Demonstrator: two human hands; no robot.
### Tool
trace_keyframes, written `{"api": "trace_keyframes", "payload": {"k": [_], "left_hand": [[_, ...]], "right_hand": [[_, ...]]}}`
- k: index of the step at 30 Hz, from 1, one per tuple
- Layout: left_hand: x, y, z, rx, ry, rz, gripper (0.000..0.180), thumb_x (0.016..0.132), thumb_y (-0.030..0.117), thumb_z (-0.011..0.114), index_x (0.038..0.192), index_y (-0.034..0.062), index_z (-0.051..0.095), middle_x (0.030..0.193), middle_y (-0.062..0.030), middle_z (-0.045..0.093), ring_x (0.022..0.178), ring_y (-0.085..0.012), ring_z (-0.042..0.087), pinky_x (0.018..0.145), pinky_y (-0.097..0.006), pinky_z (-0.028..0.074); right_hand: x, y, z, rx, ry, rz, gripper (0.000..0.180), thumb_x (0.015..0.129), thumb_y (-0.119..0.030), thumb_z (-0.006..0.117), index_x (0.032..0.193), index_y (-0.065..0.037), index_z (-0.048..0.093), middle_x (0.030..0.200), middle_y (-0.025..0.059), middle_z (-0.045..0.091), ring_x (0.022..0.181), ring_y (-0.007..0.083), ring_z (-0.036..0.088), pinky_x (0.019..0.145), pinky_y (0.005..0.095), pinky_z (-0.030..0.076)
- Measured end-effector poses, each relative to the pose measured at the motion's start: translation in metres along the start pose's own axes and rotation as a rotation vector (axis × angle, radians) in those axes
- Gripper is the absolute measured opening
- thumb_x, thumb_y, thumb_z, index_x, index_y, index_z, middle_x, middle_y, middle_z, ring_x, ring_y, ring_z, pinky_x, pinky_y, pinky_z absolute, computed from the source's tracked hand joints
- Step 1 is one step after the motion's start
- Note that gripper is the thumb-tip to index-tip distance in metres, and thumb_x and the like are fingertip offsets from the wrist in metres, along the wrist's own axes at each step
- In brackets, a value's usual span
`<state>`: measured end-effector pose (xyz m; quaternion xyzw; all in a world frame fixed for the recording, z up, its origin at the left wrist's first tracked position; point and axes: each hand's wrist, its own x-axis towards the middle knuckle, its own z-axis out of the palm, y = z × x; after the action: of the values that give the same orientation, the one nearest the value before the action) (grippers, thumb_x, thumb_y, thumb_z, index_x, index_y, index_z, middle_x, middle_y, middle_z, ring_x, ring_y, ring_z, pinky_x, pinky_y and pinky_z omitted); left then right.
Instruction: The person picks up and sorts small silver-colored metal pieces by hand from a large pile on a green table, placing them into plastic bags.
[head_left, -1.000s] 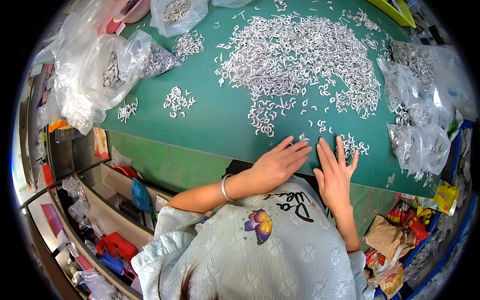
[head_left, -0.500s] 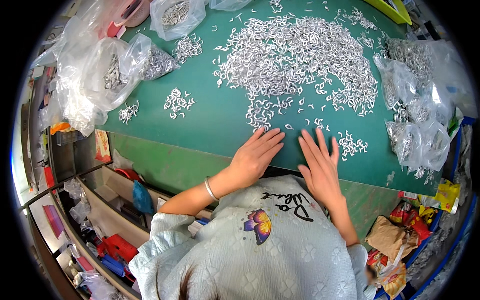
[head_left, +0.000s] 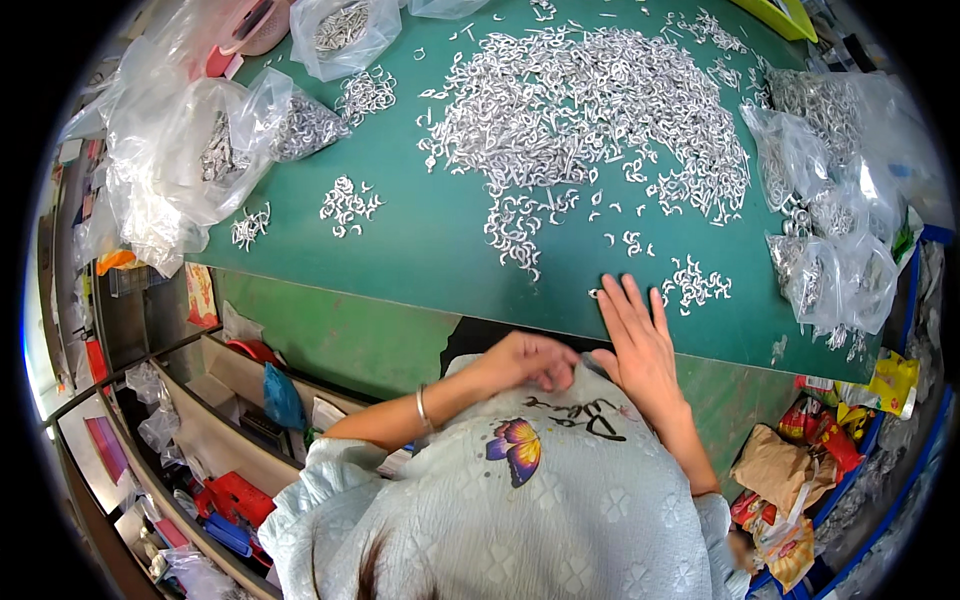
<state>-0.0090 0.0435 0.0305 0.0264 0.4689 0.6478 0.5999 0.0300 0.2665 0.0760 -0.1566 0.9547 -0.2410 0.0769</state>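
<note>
My right hand (head_left: 640, 345) lies flat near the table's front edge, fingers stretched out. A single small silvery curved metal piece (head_left: 593, 293) is just left of its fingertips, and a small heap of such pieces (head_left: 695, 286) is close on its right. My left hand (head_left: 528, 362) is off the table edge, in front of my shirt, with curled fingers; anything inside them is hidden. Farther back spreads a large pile of silvery curved pieces (head_left: 600, 110), with a narrower trail (head_left: 515, 232) reaching toward me.
Clear plastic bags of metal pieces stand at the left (head_left: 300, 125) and right (head_left: 835, 275). Two small heaps (head_left: 350, 205) (head_left: 251, 227) lie left on the green table (head_left: 420, 265). A yellow-green tray (head_left: 785, 18) is at the far right; open drawers (head_left: 240, 390) are low left.
My left hand has drawn back from the table toward my shirt, its fingers curling. My right hand has stayed nearly in place. The loose piece now lies nearer the right fingertips.
</note>
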Motion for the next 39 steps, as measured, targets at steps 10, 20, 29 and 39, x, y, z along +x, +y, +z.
{"api": "trace_keyframes", "payload": {"k": [10,20,29,39], "left_hand": [[0.045,-0.037,-0.016,-0.964,-0.089,-0.153,0.036,0.100,0.012,0.043,0.132,-0.0048,0.044,0.131,-0.0242,0.054,0.116,-0.0307,0.059,0.101,-0.039,0.048],[0.037,-0.015,-0.007,-0.592,-0.040,0.020,0.035,0.094,-0.001,0.048,0.128,-0.0078,0.048,0.122,-0.0260,0.060,0.105,-0.0272,0.065,0.094,-0.036,0.053],[0.021,-0.002,-0.006,-0.756,0.106,-0.114,0.035,0.097,0.013,0.051,0.129,-0.0006,0.051,0.120,-0.0186,0.061,0.107,-0.0299,0.062,0.098,-0.046,0.050],[0.023,-0.010,-0.009,-0.626,0.165,-0.111,0.031,0.094,0.009,0.058,0.122,-0.0011,0.054,0.109,-0.0128,0.065,0.092,-0.0220,0.068,0.076,-0.031,0.058]], "right_hand": [[-0.011,-0.009,0.018,0.346,-0.082,-0.329,0.060,0.079,-0.018,0.072,0.133,-0.001,0.052,0.144,0.0112,0.047,0.136,0.0304,0.041,0.114,0.0469,0.029],[0.102,0.002,0.004,-0.275,0.336,0.106,0.051,0.091,-0.028,0.061,0.130,0.004,0.053,0.140,0.0147,0.048,0.138,0.0344,0.034,0.108,0.0672,0.017],[0.024,-0.026,0.012,-0.221,-0.019,0.008,0.063,0.084,-0.036,0.064,0.136,-0.003,0.050,0.150,0.0056,0.039,0.143,0.0299,0.025,0.106,0.0707,0.017],[0.027,-0.016,0.003,0.110,0.066,-0.261,0.055,0.081,-0.020,0.069,0.131,-0.002,0.054,0.148,0.0074,0.042,0.142,0.0305,0.031,0.110,0.0557,0.026]]}}
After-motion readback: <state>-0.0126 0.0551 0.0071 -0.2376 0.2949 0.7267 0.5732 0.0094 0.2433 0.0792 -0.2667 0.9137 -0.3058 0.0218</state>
